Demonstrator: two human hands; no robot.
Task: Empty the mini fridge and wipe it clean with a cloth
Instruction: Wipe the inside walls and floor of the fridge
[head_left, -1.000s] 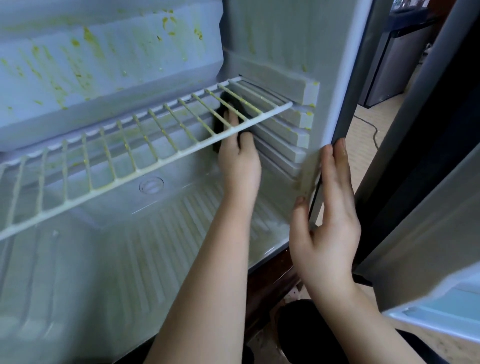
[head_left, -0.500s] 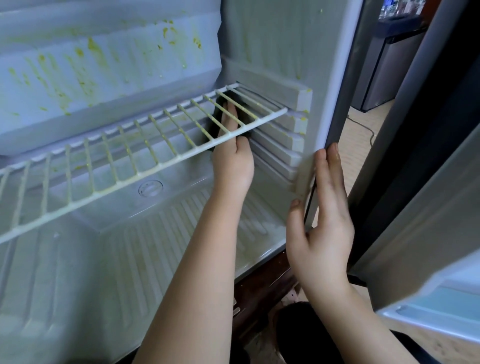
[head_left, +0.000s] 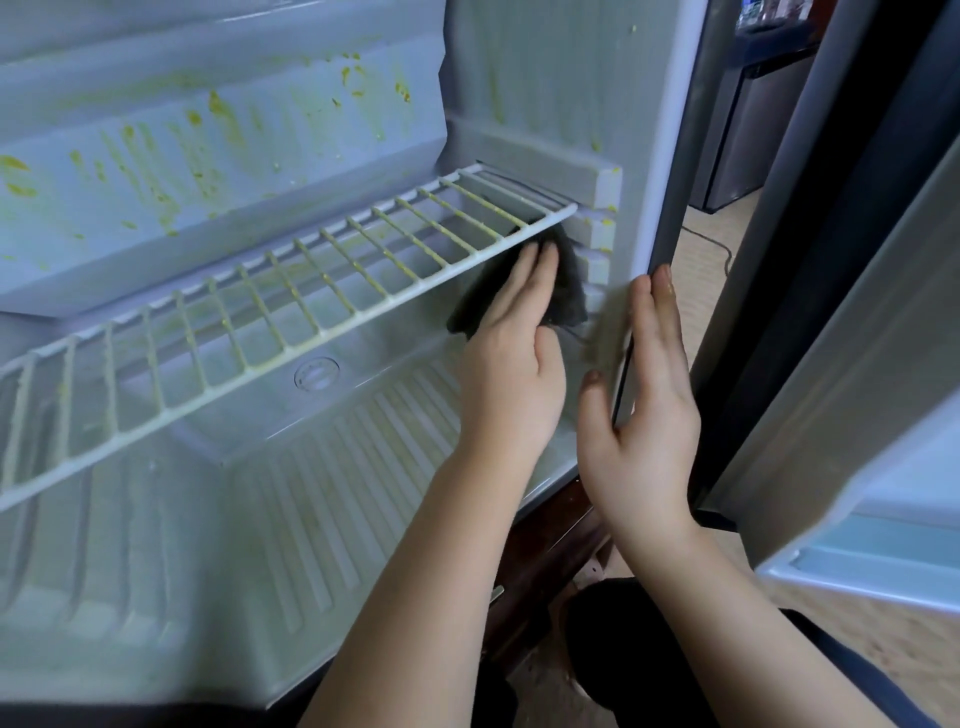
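The mini fridge (head_left: 550, 78) stands open with nothing stored inside. Yellow-green stains (head_left: 156, 176) streak its back wall and the white wire shelf (head_left: 260, 312). Just under the shelf's right end, my left hand (head_left: 511, 374) presses a dark cloth (head_left: 569, 299) flat against the right inner wall, fingers straight. My right hand (head_left: 644, 415) rests on the front edge of that wall, fingers straight up the outside and thumb on the inside.
The fridge door (head_left: 857, 364) hangs open at the right, close to my right arm. A round drain plug (head_left: 317, 373) sits in the ribbed floor. A grey appliance (head_left: 748, 130) and a cable (head_left: 719, 244) lie beyond on the wooden floor.
My left hand has slid the cloth forward along the right wall, out from under the shelf's rear, so more cloth shows. My right hand stays on the wall's edge.
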